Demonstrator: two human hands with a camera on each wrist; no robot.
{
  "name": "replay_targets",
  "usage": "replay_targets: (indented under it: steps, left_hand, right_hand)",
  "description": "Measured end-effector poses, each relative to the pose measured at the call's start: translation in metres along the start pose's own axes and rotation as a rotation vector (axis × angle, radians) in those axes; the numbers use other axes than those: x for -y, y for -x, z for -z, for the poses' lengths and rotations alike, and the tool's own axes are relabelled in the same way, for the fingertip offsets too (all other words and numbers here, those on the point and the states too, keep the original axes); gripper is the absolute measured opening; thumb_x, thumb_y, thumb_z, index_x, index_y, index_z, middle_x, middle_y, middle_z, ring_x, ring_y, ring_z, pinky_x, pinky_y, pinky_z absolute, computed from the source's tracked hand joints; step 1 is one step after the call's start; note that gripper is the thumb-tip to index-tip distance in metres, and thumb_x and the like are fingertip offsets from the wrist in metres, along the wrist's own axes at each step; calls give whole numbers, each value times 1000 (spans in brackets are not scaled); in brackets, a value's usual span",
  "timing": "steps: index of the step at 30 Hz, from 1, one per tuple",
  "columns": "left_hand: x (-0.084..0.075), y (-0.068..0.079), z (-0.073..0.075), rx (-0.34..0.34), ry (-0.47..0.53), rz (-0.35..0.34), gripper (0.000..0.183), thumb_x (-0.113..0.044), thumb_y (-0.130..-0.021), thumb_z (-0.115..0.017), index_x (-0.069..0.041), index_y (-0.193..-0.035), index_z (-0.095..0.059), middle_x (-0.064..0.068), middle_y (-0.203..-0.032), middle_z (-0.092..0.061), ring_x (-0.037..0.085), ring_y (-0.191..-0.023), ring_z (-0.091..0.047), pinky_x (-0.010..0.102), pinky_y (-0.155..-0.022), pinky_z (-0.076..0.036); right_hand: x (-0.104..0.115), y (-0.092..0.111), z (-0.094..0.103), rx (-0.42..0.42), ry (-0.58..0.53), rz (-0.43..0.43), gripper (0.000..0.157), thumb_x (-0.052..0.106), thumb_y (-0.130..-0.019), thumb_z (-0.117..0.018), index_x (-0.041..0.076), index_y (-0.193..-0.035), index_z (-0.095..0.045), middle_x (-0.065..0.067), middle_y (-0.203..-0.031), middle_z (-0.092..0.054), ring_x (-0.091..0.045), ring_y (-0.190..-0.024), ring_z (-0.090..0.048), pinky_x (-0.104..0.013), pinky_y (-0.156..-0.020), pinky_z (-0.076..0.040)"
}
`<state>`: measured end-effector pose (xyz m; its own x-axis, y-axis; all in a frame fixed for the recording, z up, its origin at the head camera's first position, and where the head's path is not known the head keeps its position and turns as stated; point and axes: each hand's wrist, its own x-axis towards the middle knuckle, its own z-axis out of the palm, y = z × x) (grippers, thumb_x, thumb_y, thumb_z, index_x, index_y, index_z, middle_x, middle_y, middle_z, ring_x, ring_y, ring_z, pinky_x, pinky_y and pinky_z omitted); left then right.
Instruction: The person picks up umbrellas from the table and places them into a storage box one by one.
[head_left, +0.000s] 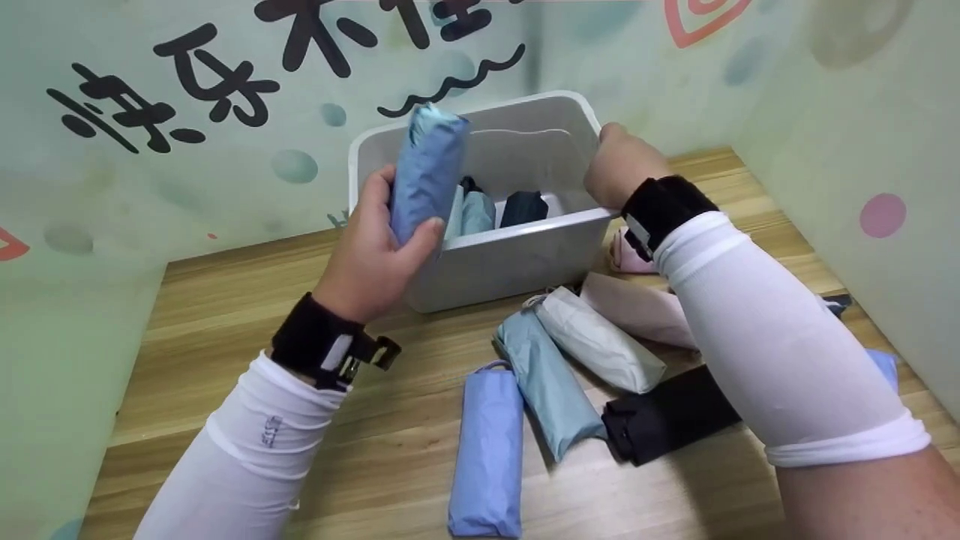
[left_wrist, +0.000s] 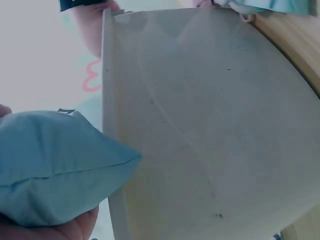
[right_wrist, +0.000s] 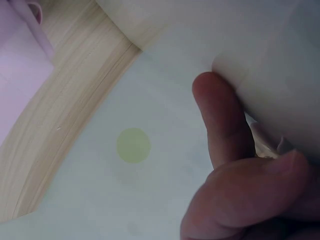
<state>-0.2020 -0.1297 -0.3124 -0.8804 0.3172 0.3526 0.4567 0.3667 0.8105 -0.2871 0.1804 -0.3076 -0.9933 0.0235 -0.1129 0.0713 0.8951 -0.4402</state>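
- at left, the wall (head_left: 120, 217) bears black lettering above the wooden desk (head_left: 225, 337).
- a white sleeve (head_left: 240, 450) leads to the left hand (head_left: 367, 259), its grip clamped around a blue umbrella (head_left: 427, 176).
- this umbrella is folded, tilted slightly off upright, and overlaps the left part of the grey bin (head_left: 517, 262) in the head view.
- inside the bin lie a pale teal umbrella (head_left: 478, 214) and, to its right, a dark umbrella (head_left: 525, 209).
- on the desk in front, from the left: a periwinkle umbrella (head_left: 486, 454), a grey-teal umbrella (head_left: 551, 382) slanting beside it, and a cream umbrella (head_left: 600, 341).
- the right hand (head_left: 628, 166) is at the bin's right rim, its grip closed on that edge; the right wrist view shows one finger extended along the bin's outer side.
- below that hand, a pink bundle (head_left: 628, 253) sits beside the bin, near a taupe umbrella (head_left: 637, 307).
- a black umbrella (head_left: 667, 416) runs partly under the right forearm, which hides its far end.
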Motion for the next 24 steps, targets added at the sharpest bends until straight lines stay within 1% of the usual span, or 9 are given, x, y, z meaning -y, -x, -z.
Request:
replay_targets:
  steps: [3, 6, 8, 11, 14, 17, 24]
  left_hand:
    - [1, -8, 0, -58, 74, 19, 60, -12, -102, -62, 1, -153, -33, 17, -137, -53, 28, -122, -58, 46, -106, -51]
    - [2, -17, -1, -106, 115, 37, 59, -15, -104, -59, 0, -155, -31, 17, -139, -53, 27, -124, -58, 46, -109, -50]
    - [2, -22, -2, -137, 113, 65, 60, -18, -106, -58, -2, -157, -29, 16, -141, -53, 26, -125, -58, 45, -110, -50]
    - [3, -29, -3, -170, 73, 128, 63, -23, -108, -56, -5, -160, -26, 16, -146, -51, 25, -128, -56, 44, -114, -47]
    - [8, -35, -4, -171, 24, 198, 66, -27, -108, -55, -9, -162, -22, 14, -151, -49, 24, -132, -54, 44, -117, -45]
    - [10, -38, -3, -154, -17, 255, 68, -27, -108, -54, -14, -165, -18, 13, -154, -47, 24, -135, -52, 44, -119, -43]
    - [6, -49, -5, -117, -40, 372, 71, -18, -105, -55, -20, -164, -15, 10, -154, -46, 22, -135, -51, 41, -119, -42]
  right_hand:
    - [0, 0, -1, -9, 11, 12, 59, 9, -95, -42, -8, -150, -33, -30, -134, -60, -40, -114, -59, -55, -105, -48]
    - [0, 1, -1, -15, 15, 16, 59, 9, -94, -42, -8, -150, -34, -29, -133, -60, -40, -113, -59, -56, -105, -49]
    - [0, 1, -1, -18, 16, 15, 58, 9, -94, -42, -8, -149, -35, -29, -132, -60, -40, -113, -59, -56, -105, -49]
    - [0, 0, -2, -11, 17, 8, 58, 9, -95, -42, -8, -150, -34, -29, -133, -60, -41, -115, -60, -56, -106, -49]
    - [0, 0, -3, -2, 23, -1, 60, 10, -96, -43, -8, -151, -31, -30, -134, -60, -42, -116, -60, -56, -106, -49]
    - [1, 0, -2, -2, 23, -1, 61, 10, -96, -43, -8, -152, -30, -31, -134, -60, -42, -116, -61, -56, -106, -49]
    - [-1, -1, -1, -3, 4, -5, 60, 11, -97, -44, -8, -152, -31, -30, -135, -60, -42, -117, -60, -56, -107, -49]
